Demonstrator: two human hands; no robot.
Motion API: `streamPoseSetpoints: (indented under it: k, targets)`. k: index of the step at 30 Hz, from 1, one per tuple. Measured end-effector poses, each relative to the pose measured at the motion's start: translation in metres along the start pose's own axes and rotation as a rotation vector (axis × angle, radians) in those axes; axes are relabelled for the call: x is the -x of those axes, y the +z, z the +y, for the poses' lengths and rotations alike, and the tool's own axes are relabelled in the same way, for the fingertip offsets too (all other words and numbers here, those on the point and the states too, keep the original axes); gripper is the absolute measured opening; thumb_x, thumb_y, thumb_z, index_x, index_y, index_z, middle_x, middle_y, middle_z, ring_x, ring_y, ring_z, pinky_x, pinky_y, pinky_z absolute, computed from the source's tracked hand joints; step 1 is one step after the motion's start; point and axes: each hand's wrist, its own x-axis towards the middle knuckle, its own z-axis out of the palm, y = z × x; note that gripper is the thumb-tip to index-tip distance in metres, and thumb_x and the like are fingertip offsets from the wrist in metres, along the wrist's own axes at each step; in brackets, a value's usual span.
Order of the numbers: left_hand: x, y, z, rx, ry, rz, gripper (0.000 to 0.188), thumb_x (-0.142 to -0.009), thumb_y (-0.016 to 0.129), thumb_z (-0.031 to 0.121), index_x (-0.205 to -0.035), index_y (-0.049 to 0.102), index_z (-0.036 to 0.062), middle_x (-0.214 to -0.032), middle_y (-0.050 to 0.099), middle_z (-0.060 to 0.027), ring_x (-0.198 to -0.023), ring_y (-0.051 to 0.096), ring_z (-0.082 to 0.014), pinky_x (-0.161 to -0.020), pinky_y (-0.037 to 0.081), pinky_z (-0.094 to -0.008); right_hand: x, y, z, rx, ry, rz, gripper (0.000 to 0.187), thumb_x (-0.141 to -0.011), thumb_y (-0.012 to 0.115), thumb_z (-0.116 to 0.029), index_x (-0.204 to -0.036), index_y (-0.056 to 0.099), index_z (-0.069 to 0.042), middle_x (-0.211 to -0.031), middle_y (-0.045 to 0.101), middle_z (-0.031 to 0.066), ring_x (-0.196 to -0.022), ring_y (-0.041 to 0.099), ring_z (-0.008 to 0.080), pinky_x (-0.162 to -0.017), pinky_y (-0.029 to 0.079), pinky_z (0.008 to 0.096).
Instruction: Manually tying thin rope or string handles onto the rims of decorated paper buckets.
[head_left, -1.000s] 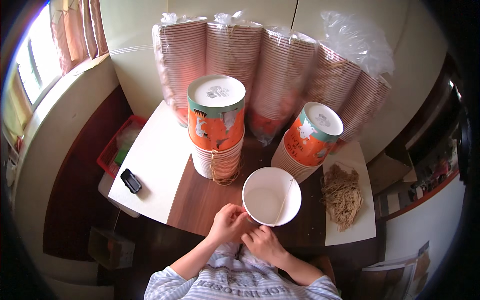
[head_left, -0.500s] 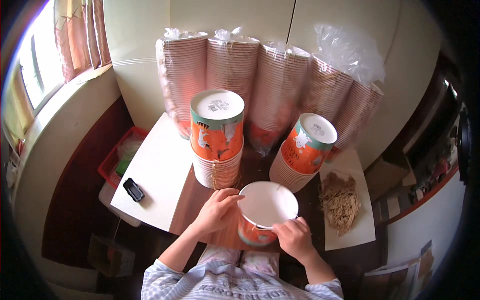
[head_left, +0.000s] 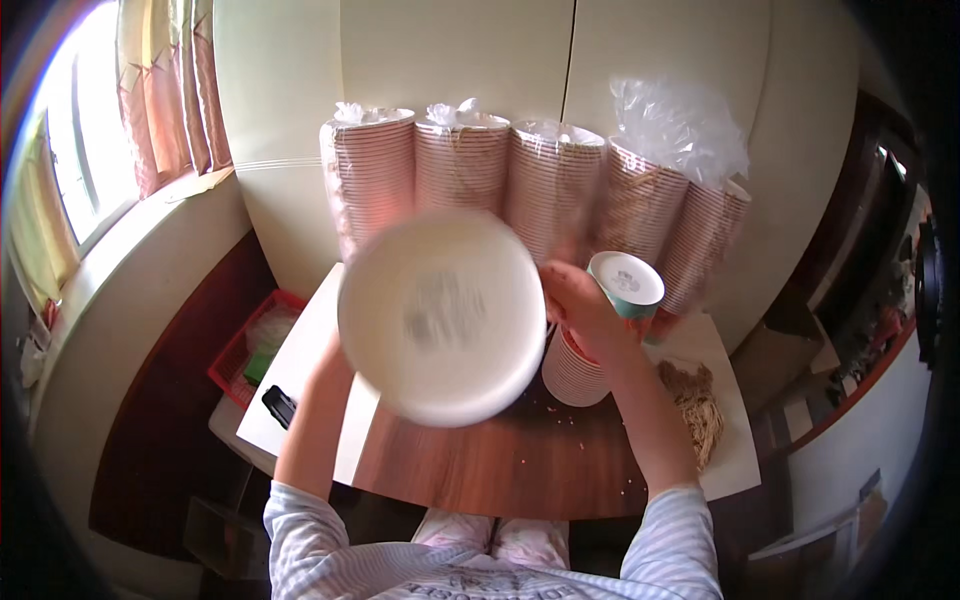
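A paper bucket (head_left: 440,325) is held up bottom-up in front of me, its white base with a blurred grey print facing upward. My right hand (head_left: 582,305) grips its right side. My left forearm (head_left: 315,425) reaches up to the bucket's left edge, and the hand behind it is hidden. The bucket covers the place of the left upside-down stack. Just beyond my right hand stands another stack of upside-down paper buckets (head_left: 578,378), orange and green at the top, partly covered by my arm.
Tall plastic-wrapped stacks of paper buckets (head_left: 460,165) line the back wall. A bundle of tan twine (head_left: 697,412) lies on the right of the table (head_left: 500,465). At left are a small black object (head_left: 279,406) and a red basket (head_left: 238,365). Crumbs dot the wood.
The bucket, upright near the table's front edge before, is now turned over and raised to the left. Both arms have reached forward with it, and my view has shifted slightly.
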Motion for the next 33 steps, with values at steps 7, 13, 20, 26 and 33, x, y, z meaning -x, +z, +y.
streamPoseSetpoints:
  k: [7, 13, 20, 26, 33]
  targets:
    - [-0.049, 0.016, 0.055, -0.143, 0.073, -0.056, 0.023, -0.091, 0.040, 0.022, -0.082, 0.054, 0.0056, -0.057, 0.046, 0.0017, -0.042, 0.036, -0.0059, -0.036, 0.028, -0.0202, -0.073, -0.003, 0.033, -0.200, 0.100, 0.210, 0.026, -0.085, 0.055, -0.015, -0.108, 0.052, -0.005, -0.066, 0.051, -0.0031, -0.048, 0.043, 0.0049, -0.041, 0.034, 0.0173]
    - [-0.062, 0.006, 0.019, -0.366, -0.008, -0.026, 0.030, -0.091, 0.039, 0.030, -0.078, 0.053, 0.0079, -0.054, 0.044, 0.0027, -0.040, 0.035, -0.0063, -0.035, 0.025, -0.0210, -0.083, 0.002, 0.078, 0.235, 0.150, 0.299, 0.027, -0.082, 0.055, -0.010, -0.108, 0.050, -0.007, -0.073, 0.052, 0.0008, -0.056, 0.046, 0.0088, -0.043, 0.035, 0.0204]
    - [-0.063, -0.004, -0.017, -0.585, -0.028, 0.022, 0.033, -0.091, 0.038, 0.024, -0.086, 0.060, -0.0001, -0.068, 0.058, -0.0030, -0.061, 0.050, -0.0095, -0.053, 0.041, -0.0268, -0.057, 0.008, 0.109, -0.024, 0.237, 0.229, 0.031, -0.080, 0.055, -0.005, -0.110, 0.046, -0.008, -0.080, 0.052, 0.0014, -0.060, 0.046, 0.0090, -0.051, 0.037, 0.0206]
    - [-0.067, -0.025, -0.051, -0.488, 0.184, -0.025, 0.034, -0.090, 0.039, 0.027, -0.085, 0.059, 0.0009, -0.067, 0.056, -0.0023, -0.058, 0.047, -0.0091, -0.050, 0.038, -0.0243, -0.053, 0.015, 0.120, -0.035, 0.293, 0.263, 0.031, -0.080, 0.054, -0.004, -0.110, 0.047, -0.007, -0.081, 0.052, 0.0009, -0.062, 0.046, 0.0090, -0.053, 0.038, 0.0208]
    - [-0.073, -0.028, -0.073, -0.494, 0.122, 0.069, 0.035, -0.091, 0.039, 0.024, -0.089, 0.060, -0.0033, -0.081, 0.061, -0.0064, -0.074, 0.052, -0.0125, -0.068, 0.043, -0.0278, -0.054, 0.005, 0.140, 0.051, 0.236, 0.229, 0.034, -0.082, 0.052, -0.003, -0.115, 0.046, -0.005, -0.087, 0.054, 0.0016, -0.064, 0.046, 0.0081, -0.055, 0.038, 0.0201]
